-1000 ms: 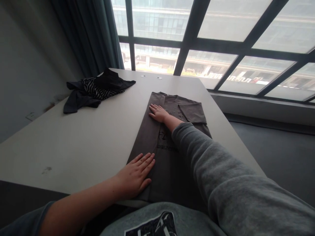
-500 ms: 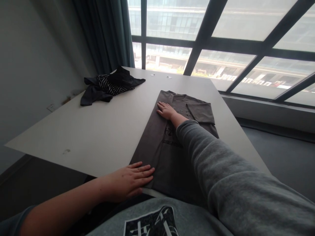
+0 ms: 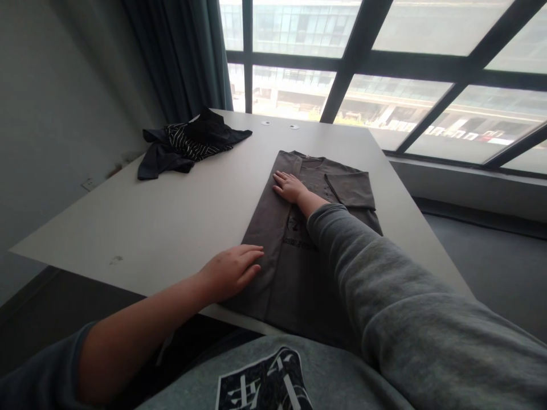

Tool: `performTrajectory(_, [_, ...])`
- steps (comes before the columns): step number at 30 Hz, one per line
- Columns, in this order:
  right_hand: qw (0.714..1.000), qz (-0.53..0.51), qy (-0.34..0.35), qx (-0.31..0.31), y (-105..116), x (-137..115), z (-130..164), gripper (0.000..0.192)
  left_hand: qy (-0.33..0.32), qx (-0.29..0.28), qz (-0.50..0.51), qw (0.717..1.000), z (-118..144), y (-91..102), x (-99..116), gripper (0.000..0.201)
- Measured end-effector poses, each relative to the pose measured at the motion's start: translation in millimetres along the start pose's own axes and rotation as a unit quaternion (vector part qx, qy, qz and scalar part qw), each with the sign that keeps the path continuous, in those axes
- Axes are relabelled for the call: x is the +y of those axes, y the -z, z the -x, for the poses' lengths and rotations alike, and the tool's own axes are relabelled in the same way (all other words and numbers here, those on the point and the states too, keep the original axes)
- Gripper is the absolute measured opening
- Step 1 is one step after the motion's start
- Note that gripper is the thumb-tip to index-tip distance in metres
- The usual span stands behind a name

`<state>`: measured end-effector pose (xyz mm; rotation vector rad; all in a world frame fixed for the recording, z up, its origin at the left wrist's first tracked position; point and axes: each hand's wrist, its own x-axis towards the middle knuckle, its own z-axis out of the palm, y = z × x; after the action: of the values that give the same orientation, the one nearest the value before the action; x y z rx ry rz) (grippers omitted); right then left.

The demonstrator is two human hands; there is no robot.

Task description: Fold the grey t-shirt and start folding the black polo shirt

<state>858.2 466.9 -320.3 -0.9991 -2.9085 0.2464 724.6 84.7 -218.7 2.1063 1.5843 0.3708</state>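
A brown T-shirt (image 3: pixel 290 256), folded lengthwise, lies on the white tabletop (image 3: pixel 171 216). The left hand (image 3: pixel 231 270) rests flat, fingers spread, on its near left edge. The right hand (image 3: pixel 289 186) presses flat near the collar.

Grey-brown shirt (image 3: pixel 273 228); black, white-striped garment (image 3: pixel 190 142); white table (image 3: pixel 171 210).

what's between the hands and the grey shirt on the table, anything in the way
Nothing visible. The left hand lies flat on the near left edge of the grey shirt, and the right hand presses on it near the collar. The dark striped garment lies apart, at the table's far left corner.
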Motion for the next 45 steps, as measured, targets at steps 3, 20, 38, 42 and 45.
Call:
performTrajectory(3, [1.000, 0.007, 0.001, 0.001, 0, -1, 1, 0.074, -0.011, -0.033, -0.099, 0.994, -20, -32.6, 8, 0.065])
performTrajectory(20, [1.000, 0.001, 0.000, -0.003, 2, -5, 4, 0.072, -0.179, -0.033, -0.092, 0.979, 1, -36.8, 5, 0.054])
performTrajectory(38, [0.999, -0.002, -0.016, -0.035, 1, -4, 1, 0.070, -0.067, -0.037, -0.178, 0.981, -106, -50.8, -31, 0.070])
performTrajectory(42, [0.999, -0.012, -0.015, -0.028, 0, -3, 2, 0.070, -0.059, -0.055, -0.172, 0.982, -95, -50.9, -22, 0.072])
performTrajectory(45, [0.999, -0.021, -0.015, -0.020, -1, -1, 3, 0.070, -0.061, -0.073, -0.160, 0.982, -89, -50.1, -15, 0.074])
